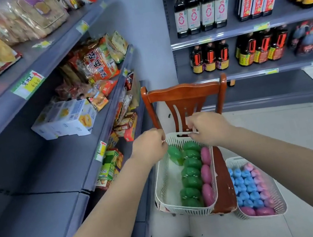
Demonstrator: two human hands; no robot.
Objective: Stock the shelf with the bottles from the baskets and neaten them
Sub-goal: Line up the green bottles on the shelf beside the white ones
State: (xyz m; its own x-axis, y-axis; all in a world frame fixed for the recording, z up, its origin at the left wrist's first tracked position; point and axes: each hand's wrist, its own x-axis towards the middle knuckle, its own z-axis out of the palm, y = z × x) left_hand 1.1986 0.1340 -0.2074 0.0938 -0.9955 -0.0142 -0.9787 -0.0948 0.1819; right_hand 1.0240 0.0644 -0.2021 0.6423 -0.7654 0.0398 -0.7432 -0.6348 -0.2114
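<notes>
Both hands reach to the far rim of a white slotted plastic basket point(163, 181) that sits on the seat of a red-brown wooden chair point(184, 94): the left hand point(149, 145) has its grip curled at the rim's left corner, and the right hand point(208, 128) pinches the rim. Inside lie green plastic bottles point(190, 175) beside a row of pink bottles point(206, 174). A second white basket point(277, 193) of blue and pink bottles point(245, 186) stands on the floor just right of the chair, and the grey metal shelf point(43, 180) runs along the left.
</notes>
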